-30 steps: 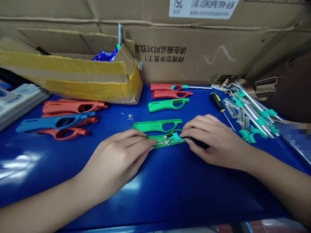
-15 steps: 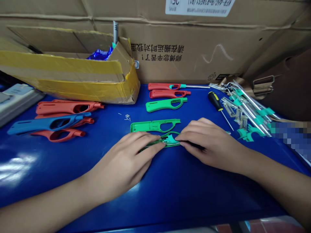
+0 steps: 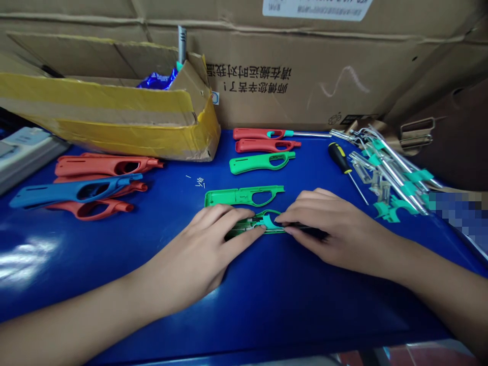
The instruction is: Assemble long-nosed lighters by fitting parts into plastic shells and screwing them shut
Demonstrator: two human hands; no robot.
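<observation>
I saw white glare (image 3: 26, 259) streak the blue table (image 3: 290, 300) at left; a pixelated patch (image 3: 457, 211) masked part of the dim right side.

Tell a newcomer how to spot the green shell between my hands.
At the middle of the blue table, find the left hand and right hand. Between them lies a green shell, open side up, partly covered. Unlike the two green shells beyond it, it has a teal trigger inside.

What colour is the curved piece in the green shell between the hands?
The curved piece is teal; the head view shows it best.
</observation>
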